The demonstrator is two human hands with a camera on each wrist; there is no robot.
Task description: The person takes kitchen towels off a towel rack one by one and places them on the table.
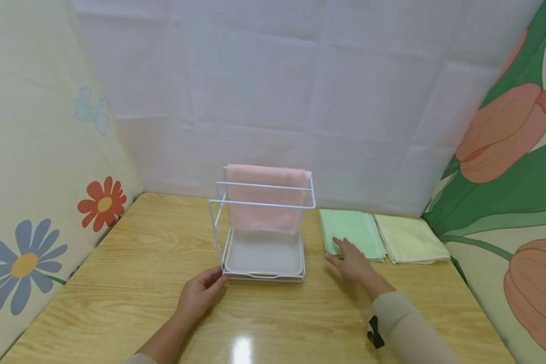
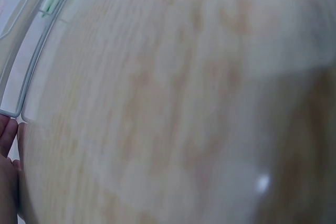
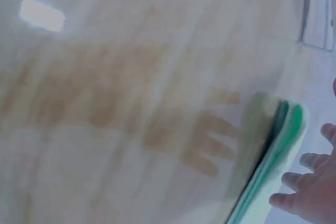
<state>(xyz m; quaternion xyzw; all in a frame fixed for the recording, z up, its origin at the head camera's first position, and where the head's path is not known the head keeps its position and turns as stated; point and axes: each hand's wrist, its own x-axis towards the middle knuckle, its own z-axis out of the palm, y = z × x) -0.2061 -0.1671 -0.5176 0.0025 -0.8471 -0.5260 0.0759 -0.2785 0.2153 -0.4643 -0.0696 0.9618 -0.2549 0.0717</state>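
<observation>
The green cloth [image 1: 352, 227] lies folded on the surface [image 1: 273, 323], to the right of the white rack [image 1: 264, 204] and with its edge against the yellow cloth [image 1: 409, 237]. Over its near left part, the right hand [image 1: 354, 264] has its fingers spread apart with nothing between them; whether a fingertip touches the fabric, I cannot tell. The left hand [image 1: 200, 296] pinches the rack's near left corner between thumb and fingers. If the right fingers caught only the top layer, the folds would likely come open, and a wide grab might drag the yellow cloth along. The rack looks light, so with a slack left hand, a tug on its bars could slide or tip it, or shift the pink cloth [image 1: 264, 217] draped over its rear bar.
</observation>
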